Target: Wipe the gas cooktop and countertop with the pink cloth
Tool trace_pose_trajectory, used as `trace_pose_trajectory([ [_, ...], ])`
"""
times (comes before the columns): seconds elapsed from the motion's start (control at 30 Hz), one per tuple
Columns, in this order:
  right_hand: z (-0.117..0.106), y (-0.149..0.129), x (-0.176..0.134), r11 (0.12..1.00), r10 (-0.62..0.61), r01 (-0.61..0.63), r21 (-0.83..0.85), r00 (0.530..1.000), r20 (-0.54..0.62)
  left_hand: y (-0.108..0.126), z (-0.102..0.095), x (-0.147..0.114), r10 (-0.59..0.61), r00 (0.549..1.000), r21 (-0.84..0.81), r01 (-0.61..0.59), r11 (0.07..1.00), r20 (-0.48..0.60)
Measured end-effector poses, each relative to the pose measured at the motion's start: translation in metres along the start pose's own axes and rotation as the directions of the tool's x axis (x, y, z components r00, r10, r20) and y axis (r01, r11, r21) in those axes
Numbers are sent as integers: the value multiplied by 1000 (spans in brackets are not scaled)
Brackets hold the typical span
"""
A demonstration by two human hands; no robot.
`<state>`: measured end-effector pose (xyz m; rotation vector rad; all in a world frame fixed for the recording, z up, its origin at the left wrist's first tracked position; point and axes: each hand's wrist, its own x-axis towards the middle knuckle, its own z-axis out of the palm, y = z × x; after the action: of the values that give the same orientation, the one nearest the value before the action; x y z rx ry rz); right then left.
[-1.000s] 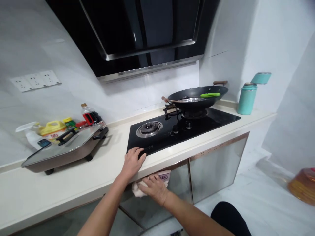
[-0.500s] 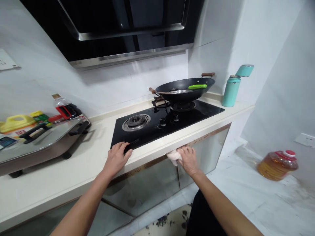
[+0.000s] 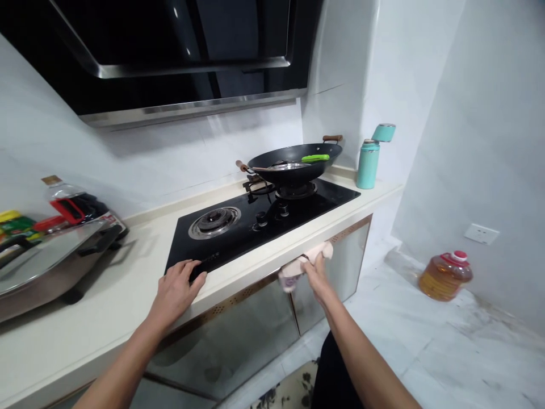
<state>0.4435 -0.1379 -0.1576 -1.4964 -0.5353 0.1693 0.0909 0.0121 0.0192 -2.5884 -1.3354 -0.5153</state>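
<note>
My left hand (image 3: pixel 177 291) rests on the counter (image 3: pixel 142 267), fingers spread over the near left corner of the black gas hob (image 3: pixel 238 241). A pale pinkish cloth (image 3: pixel 293 270) is gripped in my right hand (image 3: pixel 317 271) at the counter's front edge, above the cabinet doors (image 3: pixel 238 329). Part of the cloth hangs down and shows a darker purplish patch. On the hob's far burner sits a black wok (image 3: pixel 293 173) with wooden handles; a bright green handle (image 3: pixel 315 158) lies inside it. The near left burner (image 3: pixel 215 222) is bare.
An electric pan with a glass lid (image 3: pixel 46 261) stands on the left, before a dark sauce bottle (image 3: pixel 80 204). A turquoise flask (image 3: pixel 368 165) with its lid up is at the right end. An oil jug (image 3: pixel 445 276) sits low right. The range hood (image 3: pixel 191 111) overhangs the hob.
The view has swung to the right, so everything sits further left. My right hand has turned, and the cloth is more spread out along the counter edge. My left hand stays by the hob corner.
</note>
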Motion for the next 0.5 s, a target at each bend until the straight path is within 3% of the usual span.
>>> trace_pose_trajectory([
  [0.13,14,-4,-24,997,52,-57,55,995,83,0,1,1,10,1000,7,-10,1000,-21],
  [0.33,53,-15,-60,993,85,-87,75,996,36,-5,5,1,5,999,-4,-5,1000,-52],
  [0.43,72,-17,-77,996,32,-35,76,998,45,-12,8,2,19,998,-27,-21,999,-55],
  [0.5,72,-14,-77,997,-45,42,69,998,32,-17,9,1,33,998,-45,-35,998,-46],
])
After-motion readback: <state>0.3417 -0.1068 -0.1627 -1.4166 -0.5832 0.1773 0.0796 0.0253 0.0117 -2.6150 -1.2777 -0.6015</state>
